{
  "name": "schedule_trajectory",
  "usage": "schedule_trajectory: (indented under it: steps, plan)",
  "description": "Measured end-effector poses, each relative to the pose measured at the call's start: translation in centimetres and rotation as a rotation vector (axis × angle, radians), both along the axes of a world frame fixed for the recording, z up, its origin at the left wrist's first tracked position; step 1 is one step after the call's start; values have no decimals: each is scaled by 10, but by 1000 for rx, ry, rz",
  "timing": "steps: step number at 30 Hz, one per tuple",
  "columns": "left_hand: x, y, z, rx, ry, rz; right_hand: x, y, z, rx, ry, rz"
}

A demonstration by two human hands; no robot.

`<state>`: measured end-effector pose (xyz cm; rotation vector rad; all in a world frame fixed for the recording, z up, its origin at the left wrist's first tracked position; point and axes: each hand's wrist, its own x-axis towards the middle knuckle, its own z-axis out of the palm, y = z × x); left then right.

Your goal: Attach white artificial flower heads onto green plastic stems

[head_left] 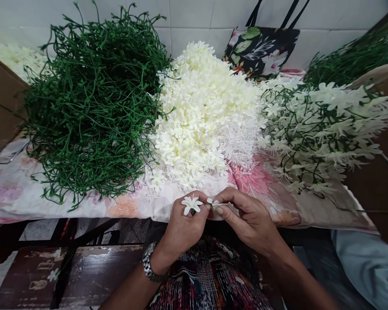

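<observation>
My left hand [184, 230], with a metal watch at its wrist, is closed round an artificial flower; the white bloom [191, 204] shows above the fingers and most of its stem is hidden. My right hand [252, 221] pinches a small white flower piece [214, 203] between thumb and forefinger, touching or nearly touching the left fingertips. Beyond my hands lies a heap of loose white blossoms [197, 112], with thin white stamens [241, 142] at its right. A tall tangle of green plastic stems [93, 107] stands to the left. White flowers on green stems [323, 120] are bunched at right.
A floral cloth [123, 206] covers the work surface. Behind, a black flowered bag [261, 51] leans near the tiled wall. Cardboard [1, 99] stands at far left, with more green stems [362, 54] at back right. A brown wooden bench [100, 269] is below left.
</observation>
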<state>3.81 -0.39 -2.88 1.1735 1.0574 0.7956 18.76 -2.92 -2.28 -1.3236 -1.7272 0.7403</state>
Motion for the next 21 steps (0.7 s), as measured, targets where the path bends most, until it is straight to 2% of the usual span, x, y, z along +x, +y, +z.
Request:
schedule_trajectory:
  steps: [11, 21]
  plan:
    - [1, 0, 1, 1, 73, 4, 8, -1, 4, 111, -117, 6]
    - [0, -6, -5, 98, 125, -9, 6, 0, -1, 202, -160, 56]
